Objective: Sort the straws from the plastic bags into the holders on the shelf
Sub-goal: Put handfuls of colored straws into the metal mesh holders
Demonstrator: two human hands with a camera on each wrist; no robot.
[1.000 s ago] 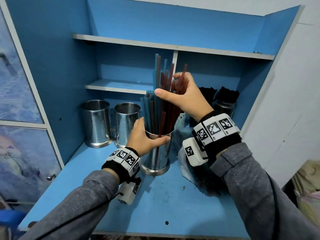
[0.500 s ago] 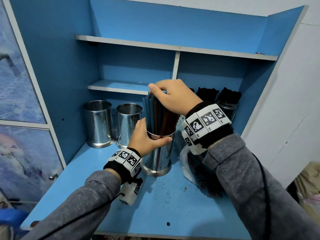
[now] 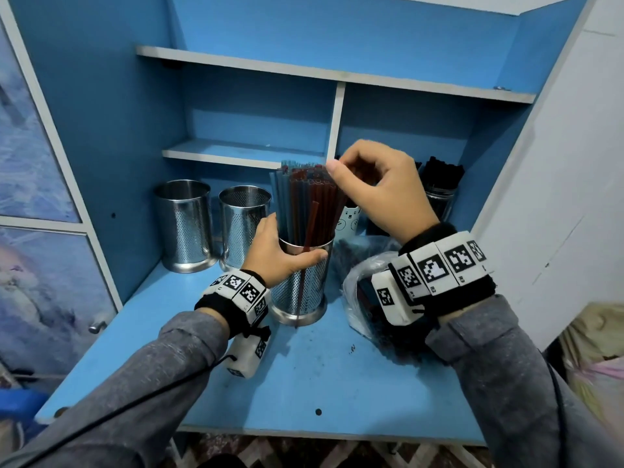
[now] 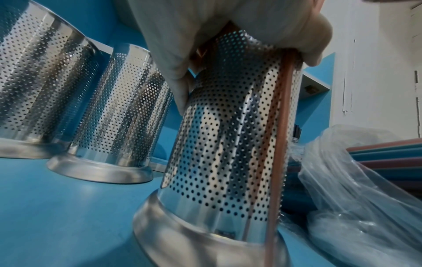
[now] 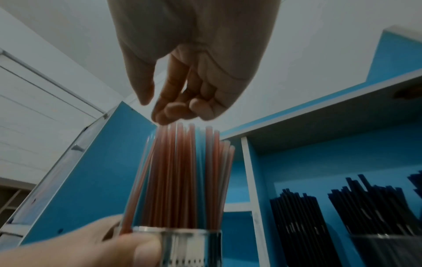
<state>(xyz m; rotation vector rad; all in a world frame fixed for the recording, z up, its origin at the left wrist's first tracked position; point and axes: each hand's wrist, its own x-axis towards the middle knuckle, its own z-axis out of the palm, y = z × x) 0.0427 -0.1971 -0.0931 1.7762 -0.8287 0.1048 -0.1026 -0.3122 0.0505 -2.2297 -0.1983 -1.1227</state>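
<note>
Our right hand [image 3: 378, 190] has let go of the red and blue straws [image 3: 305, 204], fingers [image 5: 173, 112] loosely apart just above their tops, now settled in the holder [image 3: 300, 282] our left hand [image 3: 280, 255] grips on the counter [image 3: 304, 373]; one straw [image 4: 277, 144] has slipped outside.

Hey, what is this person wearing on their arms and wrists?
Grey knit sleeves on both arms. Each wrist has a black band ringed with white blocks printed with black square markers, plus a white boxy camera unit below. A thin black cable trails along the left sleeve.
</note>
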